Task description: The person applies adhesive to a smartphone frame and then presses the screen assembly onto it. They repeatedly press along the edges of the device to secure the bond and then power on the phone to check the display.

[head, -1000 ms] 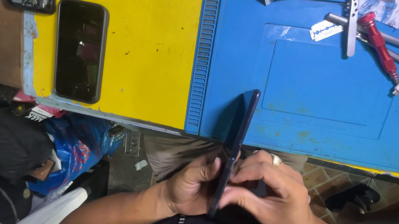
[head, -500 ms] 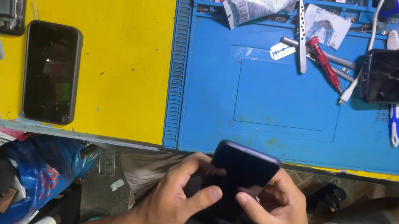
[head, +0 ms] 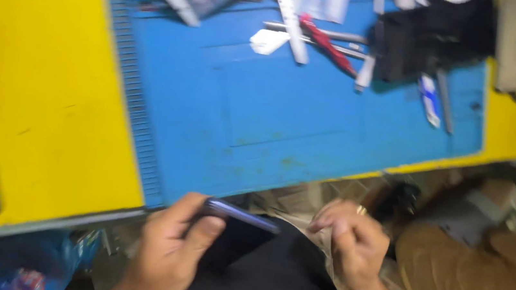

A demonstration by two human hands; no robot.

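Left hand [head: 171, 255] pinches dark phone [head: 238, 215] just off counter [head: 48, 114] near edge, right hand [head: 353, 243] curled loosely (holds nothing), blue mat [head: 287, 116] centre bare.

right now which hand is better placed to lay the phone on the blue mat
Left, probably. The left hand already grips the dark phone just below the blue mat edge; the right hand is off it, loosely curled.

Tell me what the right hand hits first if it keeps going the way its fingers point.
The right hand points left toward the phone in the left hand. It would likely meet the phone's free end first, though blur leaves depth unclear.
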